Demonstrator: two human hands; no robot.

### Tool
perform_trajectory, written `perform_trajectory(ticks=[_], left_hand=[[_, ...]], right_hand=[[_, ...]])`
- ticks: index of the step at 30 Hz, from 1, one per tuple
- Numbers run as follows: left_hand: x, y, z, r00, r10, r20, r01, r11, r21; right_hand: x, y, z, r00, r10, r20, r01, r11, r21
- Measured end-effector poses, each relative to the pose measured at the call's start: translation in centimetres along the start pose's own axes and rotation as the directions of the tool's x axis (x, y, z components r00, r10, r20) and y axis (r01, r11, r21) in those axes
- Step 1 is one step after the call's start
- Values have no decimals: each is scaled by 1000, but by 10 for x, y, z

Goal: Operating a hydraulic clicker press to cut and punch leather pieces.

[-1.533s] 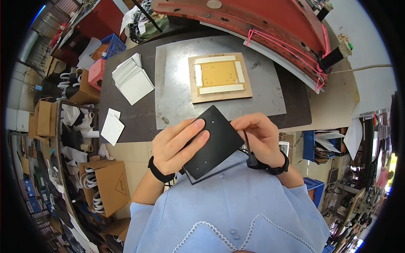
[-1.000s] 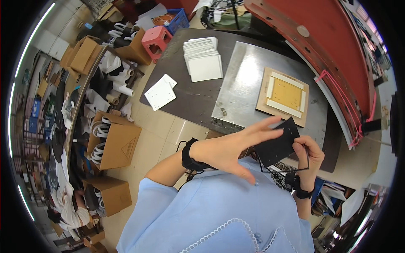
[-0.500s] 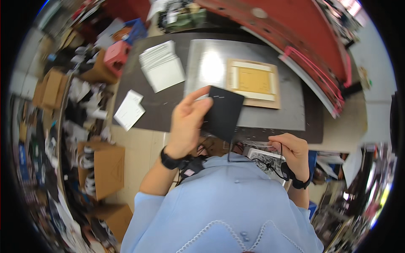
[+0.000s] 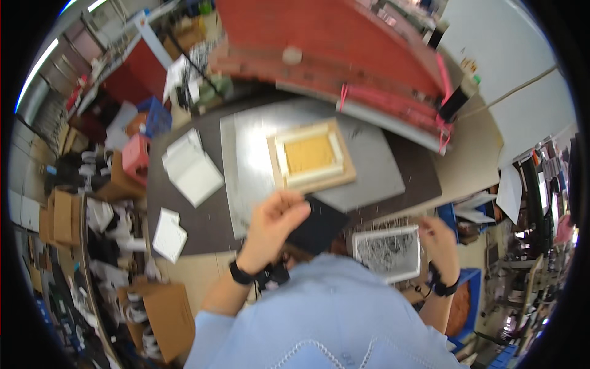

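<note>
My left hand [image 4: 275,222] is closed on a flat black card [image 4: 318,226], thumb on top, held over the table's near edge in front of my body. My right hand [image 4: 440,246] is beside a white-rimmed tray [image 4: 420,258] of black and grey stringy scraps. Its fingers are bent and blurred, so anything between them cannot be made out. Beyond the card, a yellow plate [image 4: 309,154] with pale strips round it sits on a tan board [image 4: 350,174], which lies on a shiny metal sheet [image 4: 375,184].
White cards are stacked [image 4: 198,178] at the table's left, with a smaller white pile [image 4: 169,235] nearer me. A large red machine part [image 4: 332,55] hangs over the far side. Cardboard boxes [image 4: 169,313] stand on the left, a blue bin [image 4: 470,301] on the right.
The view has swung right. The black card is still in my left hand, lower against the table. A black cord by my right hand no longer shows clearly; that hand is now beside the tray.
</note>
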State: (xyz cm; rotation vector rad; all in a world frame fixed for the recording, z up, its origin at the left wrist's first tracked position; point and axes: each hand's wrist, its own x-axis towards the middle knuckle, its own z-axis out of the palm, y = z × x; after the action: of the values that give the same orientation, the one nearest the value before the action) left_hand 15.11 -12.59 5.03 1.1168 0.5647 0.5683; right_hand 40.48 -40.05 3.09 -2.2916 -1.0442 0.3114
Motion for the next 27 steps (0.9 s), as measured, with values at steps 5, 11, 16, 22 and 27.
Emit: perform_trajectory(ticks=[5, 11, 16, 22, 27], left_hand=[[8, -7, 12, 993, 7, 119, -14, 999, 53], [-6, 6, 1, 998, -41, 36, 40, 999, 34], [-23, 10, -16, 988, 34, -150, -38, 999, -21], [-35, 11, -33, 951, 103, -291, -115, 993, -24], [-48, 14, -47, 895, 136, -425, -152, 988, -4]], right_hand=[[46, -96, 38, 909, -361, 209, 258, 879, 401], [102, -136, -8, 779, -604, 169, 536, 781, 321], [208, -179, -64, 676, -736, 44, 731, 677, 85], [380, -232, -87, 651, -755, -81, 704, 640, -308], [470, -281, -65, 609, -749, -260, 688, 662, -297]])
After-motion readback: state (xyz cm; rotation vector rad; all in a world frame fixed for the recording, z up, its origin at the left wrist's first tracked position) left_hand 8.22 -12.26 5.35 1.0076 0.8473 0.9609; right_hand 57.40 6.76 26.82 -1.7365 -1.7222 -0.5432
